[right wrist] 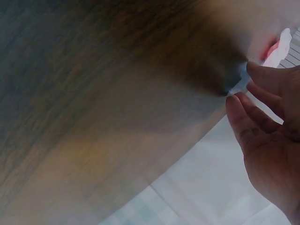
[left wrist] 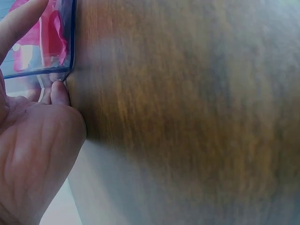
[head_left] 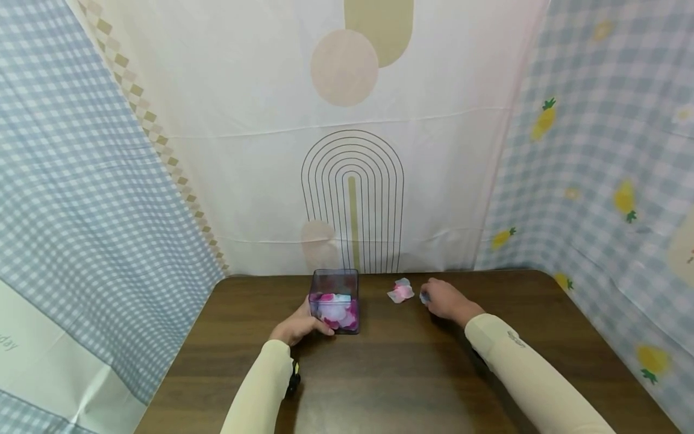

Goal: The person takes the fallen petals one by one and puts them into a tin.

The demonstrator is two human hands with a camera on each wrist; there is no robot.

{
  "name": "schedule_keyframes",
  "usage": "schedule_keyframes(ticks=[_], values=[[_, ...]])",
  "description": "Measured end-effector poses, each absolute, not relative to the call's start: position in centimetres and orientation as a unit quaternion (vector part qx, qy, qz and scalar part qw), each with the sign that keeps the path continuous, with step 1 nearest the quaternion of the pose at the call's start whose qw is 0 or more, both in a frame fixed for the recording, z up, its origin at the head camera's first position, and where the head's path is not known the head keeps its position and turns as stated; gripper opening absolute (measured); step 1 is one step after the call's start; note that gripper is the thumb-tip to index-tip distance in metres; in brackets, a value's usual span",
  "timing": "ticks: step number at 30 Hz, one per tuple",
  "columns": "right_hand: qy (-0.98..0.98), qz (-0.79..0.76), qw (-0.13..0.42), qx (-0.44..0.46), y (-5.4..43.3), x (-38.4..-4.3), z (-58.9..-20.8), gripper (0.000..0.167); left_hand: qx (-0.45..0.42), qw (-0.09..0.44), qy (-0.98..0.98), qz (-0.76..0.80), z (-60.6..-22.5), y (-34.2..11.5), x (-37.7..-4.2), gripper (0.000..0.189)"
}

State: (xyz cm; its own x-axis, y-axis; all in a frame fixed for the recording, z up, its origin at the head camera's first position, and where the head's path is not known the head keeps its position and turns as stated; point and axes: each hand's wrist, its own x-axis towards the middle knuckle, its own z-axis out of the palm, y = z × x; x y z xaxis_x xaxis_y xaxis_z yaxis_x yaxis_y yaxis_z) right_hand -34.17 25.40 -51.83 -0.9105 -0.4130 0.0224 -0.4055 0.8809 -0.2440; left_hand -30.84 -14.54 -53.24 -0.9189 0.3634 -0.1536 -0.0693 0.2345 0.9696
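Observation:
My left hand [head_left: 300,325] grips a clear, purple-tinted plastic box [head_left: 335,279] by its left side, the thumb lying along the front. Pink, magenta and pale blue fabric petals [head_left: 334,311] fill the lower part of the box. In the left wrist view, the box's wall [left wrist: 72,40] shows beyond the thumb, with magenta petals behind it. To the right, my right hand [head_left: 446,300] pinches a pale blue petal [head_left: 425,298] close over the table. Between the hand and the box lies a small cluster of pink and bluish petals [head_left: 401,292], which also shows behind the fingers in the right wrist view.
The brown wooden table [head_left: 374,386] ends at the back against a hanging white cloth [head_left: 255,181] with printed arches. Blue checked cloths hang at both sides, the right one [head_left: 585,199] printed with pineapples. A black band [head_left: 293,380] sits by the left sleeve.

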Motion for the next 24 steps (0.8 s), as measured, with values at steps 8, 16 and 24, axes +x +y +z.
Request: schedule_keyframes(ticks=[8, 16, 24], values=[[0.970, -0.116, -0.003, -0.211, 24.96, -34.61, -52.06, 0.010, 0.102, 0.181, 0.759, 0.617, -53.37, -14.89, -31.02, 0.115], [0.973, -0.120, -0.014, -0.198, 24.86, -34.71, -52.12, 0.011, 0.095, 0.182, 0.761, 0.615, -53.28, -14.93, -31.11, 0.118], [0.971, -0.134, -0.020, -0.196, 24.91, -34.68, -52.12, 0.012, 0.088, 0.185, 0.761, 0.616, -53.30, -14.96, -31.16, 0.120]])
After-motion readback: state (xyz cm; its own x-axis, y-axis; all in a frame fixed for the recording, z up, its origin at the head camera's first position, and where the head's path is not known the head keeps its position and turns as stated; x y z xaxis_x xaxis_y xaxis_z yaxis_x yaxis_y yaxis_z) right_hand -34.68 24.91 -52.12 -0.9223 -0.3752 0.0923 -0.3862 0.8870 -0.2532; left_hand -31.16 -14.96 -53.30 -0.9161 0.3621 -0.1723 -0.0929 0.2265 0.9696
